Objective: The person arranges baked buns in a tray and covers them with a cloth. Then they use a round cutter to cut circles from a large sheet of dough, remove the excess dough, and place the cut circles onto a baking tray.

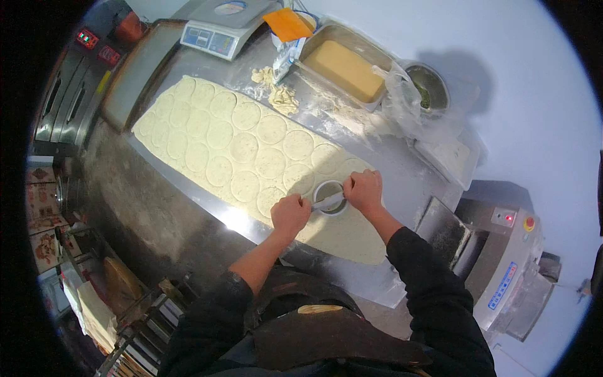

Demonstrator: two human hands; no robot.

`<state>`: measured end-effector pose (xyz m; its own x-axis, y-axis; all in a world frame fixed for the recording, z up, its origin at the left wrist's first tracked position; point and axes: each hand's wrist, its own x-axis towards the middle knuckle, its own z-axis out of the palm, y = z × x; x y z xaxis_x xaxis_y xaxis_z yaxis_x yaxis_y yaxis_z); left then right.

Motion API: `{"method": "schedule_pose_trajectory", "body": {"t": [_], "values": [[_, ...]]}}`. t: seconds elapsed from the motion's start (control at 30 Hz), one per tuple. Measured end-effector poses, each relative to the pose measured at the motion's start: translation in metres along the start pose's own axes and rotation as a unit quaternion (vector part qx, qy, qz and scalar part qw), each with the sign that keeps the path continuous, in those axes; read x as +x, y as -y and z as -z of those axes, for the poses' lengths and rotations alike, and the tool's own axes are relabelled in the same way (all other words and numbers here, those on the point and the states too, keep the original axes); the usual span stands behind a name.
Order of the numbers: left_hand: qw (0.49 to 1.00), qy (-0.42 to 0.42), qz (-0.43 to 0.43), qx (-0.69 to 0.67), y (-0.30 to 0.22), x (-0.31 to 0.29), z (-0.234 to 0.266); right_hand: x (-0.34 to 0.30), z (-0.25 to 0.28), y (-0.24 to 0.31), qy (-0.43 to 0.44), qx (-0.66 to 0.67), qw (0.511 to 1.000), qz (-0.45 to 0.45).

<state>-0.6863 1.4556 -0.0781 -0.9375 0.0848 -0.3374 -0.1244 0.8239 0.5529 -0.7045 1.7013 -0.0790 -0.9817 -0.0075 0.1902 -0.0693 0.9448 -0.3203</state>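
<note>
A round metal cutter (329, 197) is pressed into the rolled dough sheet (251, 157) near its unmarked end; it is gripped by its crossbar handle from both sides; the left hand (290, 213) is clenched on the left end of the bar, the right hand (363, 190) is clenched on the right end; both hands are closed around the same tool.

The sheet lies along the floured steel table (389, 169); rows of circles (239, 135) are already stamped across most of it, up toward the far end; an uncut patch (352, 239) is left just beyond the cutter, toward the near right.

The step in hand is judged to be stamping, late in the run; most of the sheet is done.

For the next move, the cutter would need to be lifted clear and set just beside the last circle, on the uncut patch; even downward pressure from both hands is called for so the ring cuts through.

Dough scraps (279, 94), a tray of yellow block (345, 68), a scale (220, 25) and a dough-rolling machine (502, 264) are noted around the table.
</note>
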Motion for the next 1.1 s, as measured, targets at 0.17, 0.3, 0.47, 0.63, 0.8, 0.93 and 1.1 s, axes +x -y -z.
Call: {"method": "schedule_pose_trajectory", "body": {"t": [0.17,0.3,0.47,0.63,0.8,0.93,1.1], "values": [[0.999,-0.028,-0.015,0.012,0.003,0.012,-0.005,0.01,-0.002,0.0,0.018,-0.019,1.0,-0.003],[1.0,-0.018,-0.012,0.013,0.002,0.019,-0.003,0.014,-0.003,0.0,0.052,-0.016,0.998,-0.022],[1.0,0.001,-0.011,0.026,0.0,0.026,0.002,0.011,-0.013,-0.005,0.031,-0.018,0.999,-0.023],[0.998,0.026,-0.02,0.053,0.005,0.031,-0.005,0.001,-0.027,-0.01,-0.03,-0.012,0.999,0.014],[0.996,-0.005,-0.052,0.077,0.019,0.029,-0.018,-0.001,-0.035,-0.01,-0.057,0.001,0.997,0.053],[0.999,-0.017,-0.04,0.028,0.011,0.024,-0.011,-0.004,-0.022,-0.009,-0.053,-0.017,0.998,0.029],[1.0,0.009,-0.02,-0.017,0.023,-0.038,0.005,-0.032,0.023,0.028,-0.037,0.02,0.998,0.04]]}}
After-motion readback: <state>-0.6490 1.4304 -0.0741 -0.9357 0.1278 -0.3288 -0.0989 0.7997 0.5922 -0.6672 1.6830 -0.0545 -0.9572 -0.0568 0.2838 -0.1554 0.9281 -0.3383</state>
